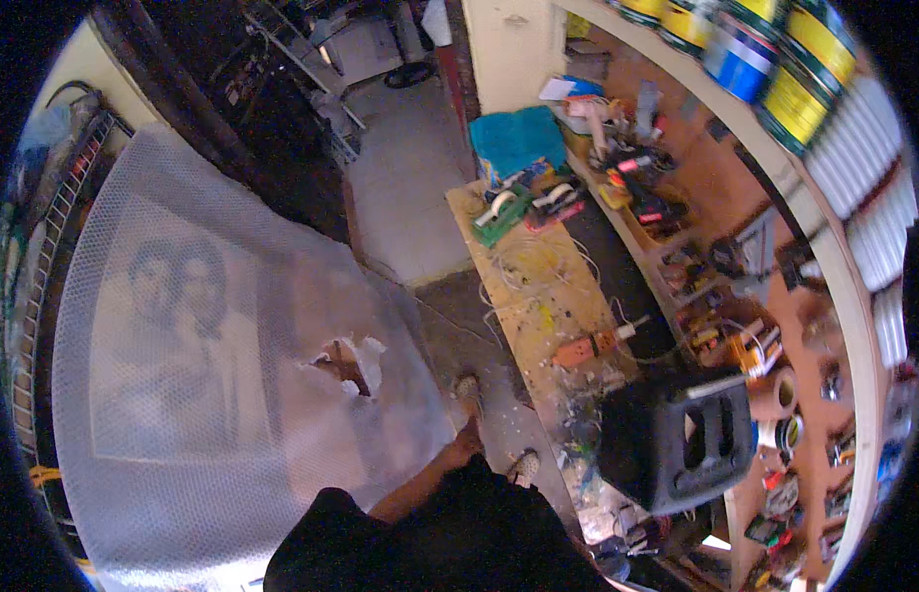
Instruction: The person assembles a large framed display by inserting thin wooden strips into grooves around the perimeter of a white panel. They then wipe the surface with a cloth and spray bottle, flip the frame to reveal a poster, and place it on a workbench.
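Note:
Neither of my hands is in view. My dark clothing fills the lower middle, and below it my bare leg [430,483] and two light shoes [525,468] show. At my left a large sheet of bubble wrap [183,513] covers a wide flat panel, with a pale picture [183,345] of two people showing through it. Toward its right side the wrap has a ragged torn hole [343,370] with brown behind it. On my right stands a paint-spotted wooden workbench [524,306], bearing an orange corded tool [584,349] and a black plastic box [667,444].
A teal cloth [519,143], a green tape dispenser [501,214] and coiled pale cable [538,266] lie toward the bench's far end. Tool-filled shelves [810,375] line the right, with paint cans [810,74] above. A ladder [47,252] leans far left. Tiled floor [410,187] runs through a doorway ahead.

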### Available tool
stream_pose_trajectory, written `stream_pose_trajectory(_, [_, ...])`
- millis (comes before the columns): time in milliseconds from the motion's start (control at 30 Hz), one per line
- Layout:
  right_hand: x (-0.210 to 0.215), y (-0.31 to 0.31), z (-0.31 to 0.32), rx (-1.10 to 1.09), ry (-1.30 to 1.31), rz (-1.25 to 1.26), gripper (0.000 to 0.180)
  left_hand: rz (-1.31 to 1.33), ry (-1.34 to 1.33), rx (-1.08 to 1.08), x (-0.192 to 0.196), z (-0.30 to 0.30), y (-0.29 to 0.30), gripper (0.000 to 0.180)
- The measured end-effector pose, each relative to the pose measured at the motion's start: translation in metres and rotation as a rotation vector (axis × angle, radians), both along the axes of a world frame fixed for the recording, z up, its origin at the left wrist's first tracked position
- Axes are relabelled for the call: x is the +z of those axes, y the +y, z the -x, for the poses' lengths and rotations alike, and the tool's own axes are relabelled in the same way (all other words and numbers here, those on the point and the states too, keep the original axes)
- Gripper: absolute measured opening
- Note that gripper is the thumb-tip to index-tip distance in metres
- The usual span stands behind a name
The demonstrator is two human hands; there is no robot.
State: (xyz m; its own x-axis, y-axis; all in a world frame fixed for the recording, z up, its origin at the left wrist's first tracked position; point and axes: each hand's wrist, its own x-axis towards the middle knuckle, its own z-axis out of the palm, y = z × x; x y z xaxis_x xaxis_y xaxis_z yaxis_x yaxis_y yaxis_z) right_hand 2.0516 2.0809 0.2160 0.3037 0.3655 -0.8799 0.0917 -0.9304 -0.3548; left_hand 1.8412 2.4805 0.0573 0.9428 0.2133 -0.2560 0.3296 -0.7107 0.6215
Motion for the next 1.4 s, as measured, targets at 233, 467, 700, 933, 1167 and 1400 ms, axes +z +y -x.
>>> stream_pose_trajectory(233, [0.015, 0.153, -0.030, 0.074, -0.029, 0.033, 0.061, 0.203, 0.035, 0.041, 0.001, 0.008, 0.092, 0.039])
stream_pose_trajectory(467, [0.041, 0.256, -0.046, 0.221, -0.030, 0.018, 0.067, -0.221, 0.367, 0.151, -0.014, 0.058, 0.242, 0.031])
stream_pose_trajectory(700, [0.049, 0.387, -0.063, 0.362, -0.061, -0.026, 0.074, -0.240, 0.212, 0.340, -0.002, 0.049, 0.322, 0.029])
stream_pose_trajectory(933, [0.054, 0.530, -0.073, 0.526, -0.172, -0.125, 0.080, 0.121, -0.108, 0.343, -0.005, 0.047, 0.314, 0.036])
stream_pose_trajectory(1167, [0.064, 0.695, -0.079, 0.723, -0.362, -0.258, 0.087, 0.407, 0.181, 0.543, 0.020, 0.058, 0.328, 0.040])
stream_pose_trajectory(1400, [0.049, 0.888, -0.125, 1.159, -0.089, -0.449, 0.070, 0.376, 0.172, 0.385, -0.004, 0.034, 0.471, 0.045])
